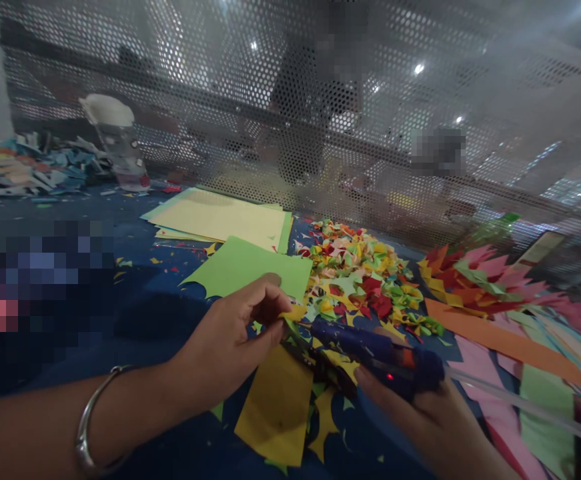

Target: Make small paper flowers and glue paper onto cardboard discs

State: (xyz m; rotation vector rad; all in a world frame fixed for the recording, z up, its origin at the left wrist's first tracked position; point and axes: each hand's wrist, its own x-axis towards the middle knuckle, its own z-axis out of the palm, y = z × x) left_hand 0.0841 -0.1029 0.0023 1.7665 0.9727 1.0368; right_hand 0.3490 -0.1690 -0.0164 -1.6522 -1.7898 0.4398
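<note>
My left hand (243, 333), with a silver bangle on its wrist, pinches a small folded yellow paper piece (294, 313) near the middle. My right hand (420, 407) is wrapped round a dark blue glue gun (370, 347) with a red light lit. The gun's nozzle points left, close to the pinched paper; whether they touch is unclear. A clear glue stick (525, 403) extends from its rear. Below lies a yellow paper strip (276, 407). A green sheet (250, 267) with scalloped cut edges lies just beyond my left hand.
Pale yellow sheets (220, 217) lie behind, beside a heap of small colourful paper pieces (360, 267). Pointed paper shapes (490, 277) and strips (505, 333) are at right. A cup (120, 143) and scraps (35, 163) stand back left, before a perforated metal screen (210, 100).
</note>
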